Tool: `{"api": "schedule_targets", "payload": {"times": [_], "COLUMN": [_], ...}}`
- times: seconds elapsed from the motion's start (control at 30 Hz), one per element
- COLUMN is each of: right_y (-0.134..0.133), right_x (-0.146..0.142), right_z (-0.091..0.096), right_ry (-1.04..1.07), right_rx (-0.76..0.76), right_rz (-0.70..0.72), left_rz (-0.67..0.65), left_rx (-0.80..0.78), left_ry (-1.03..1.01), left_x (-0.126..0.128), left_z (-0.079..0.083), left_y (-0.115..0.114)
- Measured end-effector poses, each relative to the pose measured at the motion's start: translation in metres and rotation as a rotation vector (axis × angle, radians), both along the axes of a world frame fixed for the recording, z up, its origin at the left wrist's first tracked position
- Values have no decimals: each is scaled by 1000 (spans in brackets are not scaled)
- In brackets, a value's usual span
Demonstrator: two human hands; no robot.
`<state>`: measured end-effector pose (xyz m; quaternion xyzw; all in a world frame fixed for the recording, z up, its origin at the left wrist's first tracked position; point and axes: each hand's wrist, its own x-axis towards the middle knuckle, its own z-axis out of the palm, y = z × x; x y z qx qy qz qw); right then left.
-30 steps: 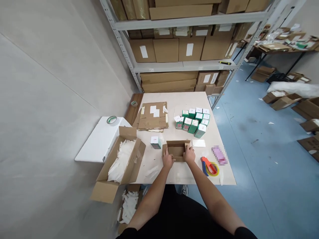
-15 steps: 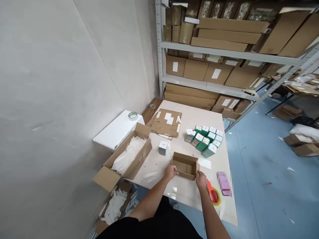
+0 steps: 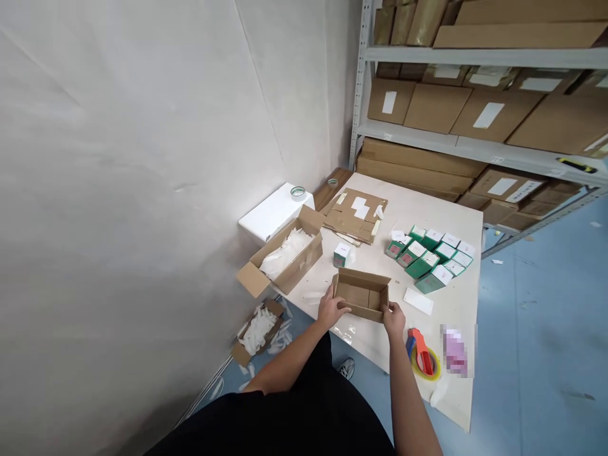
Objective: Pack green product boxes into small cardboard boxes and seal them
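Observation:
An open, empty cardboard box is held at its two ends near the front edge of the white table. My left hand grips its left end, thumb over the near wall. The right end is pinched by my right hand. Just beyond the box stands a single small green and white box. Several more green and white boxes stand grouped at the right. A flat white piece lies beside my right hand, and an orange tape dispenser with yellow tape is nearer me.
A long open carton of white paper sits at the table's left, beside a white surface with a tape roll. Flattened cardboard lies at the back. Shelves with cartons stand behind. A box of white scraps is on the floor.
The view has swung left, so things appear further right. Both hands have raised and tilted the cardboard box slightly, moving it away from the tape dispenser and the flat white piece.

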<state>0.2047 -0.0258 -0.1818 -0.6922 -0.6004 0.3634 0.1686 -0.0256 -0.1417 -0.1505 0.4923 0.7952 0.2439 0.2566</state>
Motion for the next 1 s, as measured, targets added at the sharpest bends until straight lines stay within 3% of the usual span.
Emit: {"api": "schedule_targets", "payload": {"times": [0.23,0.4,0.57,0.67,0.87,1.0], "right_y": [-8,-12,-24,-28,-35,-49], "right_x": [-42,-97,-188,-250,-368,-434], "right_z": [19,49,86,98,93,78], "right_ry": [15,83,145,158,65,-205], "right_rx": [326,491,478,458,380,247], "right_rz": [181,350,605,719,982,1139], "left_rz": [150,178,189,205,216,165], "left_rx": [50,-58,-160,-177,-205,-212], "left_ry": [-20,-26,-72,-82,-89,-83], "left_x": [-32,-61,-87,-102,-136,-153], "left_z": [4,8,4,0,-3,-4], "left_y": [-43,-68,-98,-117,-147,-157]}}
